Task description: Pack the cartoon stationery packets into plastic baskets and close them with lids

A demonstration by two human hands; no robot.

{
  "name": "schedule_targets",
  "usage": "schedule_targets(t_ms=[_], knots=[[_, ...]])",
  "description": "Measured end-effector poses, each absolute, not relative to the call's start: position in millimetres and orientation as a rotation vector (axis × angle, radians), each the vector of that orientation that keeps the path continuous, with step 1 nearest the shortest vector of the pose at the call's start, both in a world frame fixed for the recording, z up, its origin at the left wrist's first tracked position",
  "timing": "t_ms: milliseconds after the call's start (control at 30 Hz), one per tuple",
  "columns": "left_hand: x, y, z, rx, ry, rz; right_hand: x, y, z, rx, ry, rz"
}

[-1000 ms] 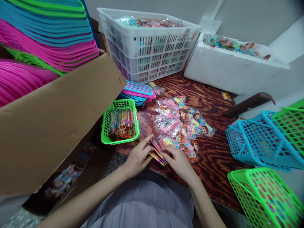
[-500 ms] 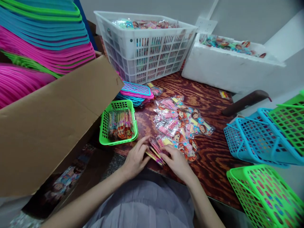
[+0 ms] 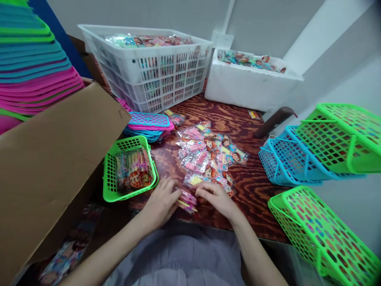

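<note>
Hands (image 3: 162,201) (image 3: 218,199) slightly farther apart; packets (image 3: 187,201) partly hidden.

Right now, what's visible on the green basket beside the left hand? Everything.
The green basket looks like glossy molded plastic: open-topped, roughly rectangular with rounded corners, lattice walls and a smooth rim. What seems to be its handle lies folded down along the right side. It sits upright, partly filled with clear-wrapped packets bearing cartoon heads. It stands between the cardboard box and the left hand; whether either touches it, I can't tell. Its base is hidden.
</note>
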State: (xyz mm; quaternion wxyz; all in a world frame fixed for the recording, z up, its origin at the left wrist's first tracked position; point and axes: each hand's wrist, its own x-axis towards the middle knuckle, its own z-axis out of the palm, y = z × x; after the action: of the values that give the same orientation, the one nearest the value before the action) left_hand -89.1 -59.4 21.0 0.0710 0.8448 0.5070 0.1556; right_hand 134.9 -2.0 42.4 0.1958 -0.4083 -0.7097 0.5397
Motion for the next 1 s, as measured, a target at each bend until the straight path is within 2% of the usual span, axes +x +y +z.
schedule_targets(t_ms=[167, 233, 333, 433, 667, 833, 1000], knots=[[-88, -58, 17, 2.534, 1.341, 0.376, 139, 0, 31, -1.255, -1.98, 1.545], [-87, -61, 16, 2.527, 1.347, 0.321, 138, 0, 30, -1.388, -2.108, 1.232], [-85, -65, 16, 2.605, 1.341, 0.285, 140, 2, 29, -1.562, -2.322, 0.518], [-85, -64, 20, 2.633, 1.311, 0.231, 140, 4, 25, -1.543, -2.525, 0.237], [-88, -67, 22, 2.64, 1.283, 0.466, 134, -1, 27, -1.464, -2.66, 0.131], [-89, -73, 17, 2.593, 1.277, 0.444, 137, -1, 33, -1.374, -2.761, 0.345], [-87, -75, 16, 2.614, 1.295, 0.472, 135, 0, 36, -1.443, -2.773, 0.409]])
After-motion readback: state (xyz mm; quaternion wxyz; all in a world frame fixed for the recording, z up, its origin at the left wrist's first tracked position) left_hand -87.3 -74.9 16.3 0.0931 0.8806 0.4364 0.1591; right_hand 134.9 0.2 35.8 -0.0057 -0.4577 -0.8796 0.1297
